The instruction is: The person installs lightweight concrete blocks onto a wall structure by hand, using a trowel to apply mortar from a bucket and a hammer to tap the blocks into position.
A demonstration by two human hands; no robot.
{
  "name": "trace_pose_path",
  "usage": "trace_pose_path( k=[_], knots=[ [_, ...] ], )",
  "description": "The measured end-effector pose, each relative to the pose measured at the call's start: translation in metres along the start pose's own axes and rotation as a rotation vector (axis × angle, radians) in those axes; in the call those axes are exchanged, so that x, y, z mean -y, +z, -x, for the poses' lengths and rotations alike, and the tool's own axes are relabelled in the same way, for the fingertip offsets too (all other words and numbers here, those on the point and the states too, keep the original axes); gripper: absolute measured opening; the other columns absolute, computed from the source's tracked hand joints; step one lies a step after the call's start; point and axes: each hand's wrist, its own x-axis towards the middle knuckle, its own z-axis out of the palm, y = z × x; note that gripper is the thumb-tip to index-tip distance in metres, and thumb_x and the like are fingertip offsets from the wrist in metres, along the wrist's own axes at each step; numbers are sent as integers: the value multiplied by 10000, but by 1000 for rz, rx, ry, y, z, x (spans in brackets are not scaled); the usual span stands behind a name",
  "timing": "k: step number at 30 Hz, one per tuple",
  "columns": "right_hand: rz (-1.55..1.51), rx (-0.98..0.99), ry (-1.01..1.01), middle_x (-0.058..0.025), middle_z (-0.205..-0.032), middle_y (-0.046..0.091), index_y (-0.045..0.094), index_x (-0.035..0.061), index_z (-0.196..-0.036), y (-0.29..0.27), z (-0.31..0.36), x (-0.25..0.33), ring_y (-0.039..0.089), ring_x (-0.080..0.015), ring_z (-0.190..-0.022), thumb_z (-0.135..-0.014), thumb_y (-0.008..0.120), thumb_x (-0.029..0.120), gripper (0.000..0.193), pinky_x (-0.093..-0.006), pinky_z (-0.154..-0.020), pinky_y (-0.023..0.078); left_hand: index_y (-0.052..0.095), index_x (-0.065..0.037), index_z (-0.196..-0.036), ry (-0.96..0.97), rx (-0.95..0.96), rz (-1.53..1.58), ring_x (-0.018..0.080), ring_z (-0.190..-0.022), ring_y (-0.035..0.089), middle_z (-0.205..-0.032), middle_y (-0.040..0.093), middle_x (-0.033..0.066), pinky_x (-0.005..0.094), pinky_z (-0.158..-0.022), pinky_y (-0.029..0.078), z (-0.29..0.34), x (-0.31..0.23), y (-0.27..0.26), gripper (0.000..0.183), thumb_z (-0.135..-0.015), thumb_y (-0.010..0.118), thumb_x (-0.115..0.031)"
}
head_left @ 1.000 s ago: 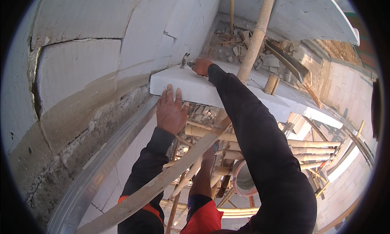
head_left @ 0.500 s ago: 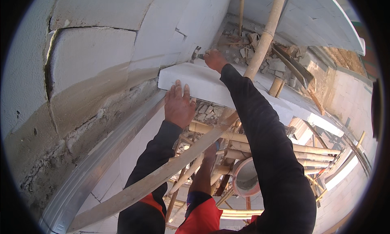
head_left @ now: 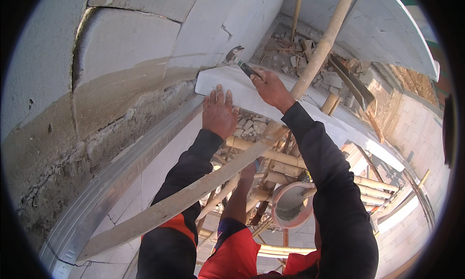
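Observation:
My right hand [head_left: 273, 89] grips the dark handle of a hammer [head_left: 236, 55]. The hammer's metal head is up close to the grey block wall, above the left end of a long white block [head_left: 242, 90]. Against the near face of that block lies my left hand [head_left: 220, 112], its fingers stretched upward and nothing held in it. The block's left end meets the wall, and its length runs off to the right beneath my right forearm.
A metal channel [head_left: 131, 170] runs along the wall's foot. A wooden strip [head_left: 193, 196] crosses diagonally over my left arm. Bamboo poles [head_left: 378, 183] and a bucket with grey mortar [head_left: 292, 204] are below. An upright bamboo pole [head_left: 322, 44] stands beyond, near rubble [head_left: 295, 61].
My right hand has drawn back and to the right with the hammer, whose handle now shows fully and whose head is raised. My left hand stays on the block; the view has shifted slightly.

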Motion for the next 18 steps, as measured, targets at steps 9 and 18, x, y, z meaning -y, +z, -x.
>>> trace_pose_path(
  k=[9, 18],
  knots=[
    [197, -294, 91, -305, -1008, 698, 655, -42, -1151, -14, -65, -19, 666, -461, -1021, -1009, 511, 236, 344, -504, -903, 505, 524, 29, -1455, 16, -17, -5, 459, -1415, 413, -1546, 402, 309, 571, -1176, 289, -1, 1, -1, 623, -949, 611, -324],
    [369, 19, 121, -317, -1039, 701, 664, -52, -1077, 73, -137, -120, 674, -477, -1024, -954, 551, 281, 372, -530, -908, 531, 540, 27, -1439, 37, -39, 3, 447, -1395, 429, -1538, 416, 297, 574, -1161, 301, -1, 3, 0, 619, -949, 620, -342]
  ],
)
